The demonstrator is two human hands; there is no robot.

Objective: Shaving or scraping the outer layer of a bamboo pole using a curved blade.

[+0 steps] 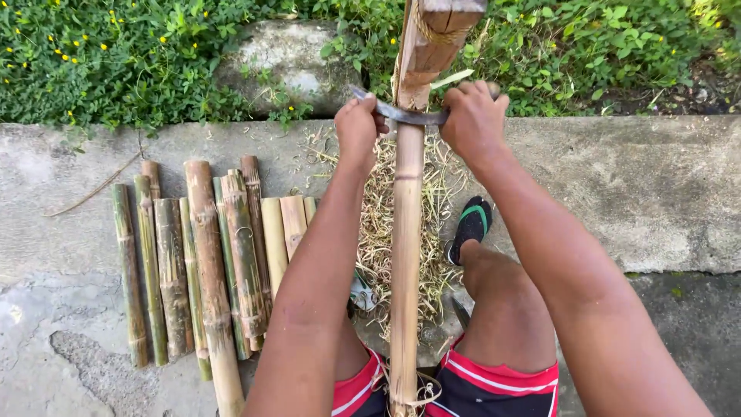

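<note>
Left hand (357,127): fist closed on one end of blade (401,114).
Right hand (472,120): fist closed on other end.
Blade: laid across bamboo pole (407,232).
Pole: upright between knees, against wooden post (432,38).
Slab (656,193): shavings (378,224) around pole; cut bamboo (208,262) in row at left.

both hands (359,127) gripping blade (401,114), bamboo pole (407,232)

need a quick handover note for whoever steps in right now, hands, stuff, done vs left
Left hand: gripping one end of the curved dark metal blade.
Right hand: gripping the other end.
Blade lies across the long yellow bamboo pole, which leans on a rope-bound wooden post and runs between the knees.
Done: pole looks scraped below the blade; pale shavings lie underneath.
Left: the cut bamboo pieces on the concrete at left; several are green or mottled.
</note>
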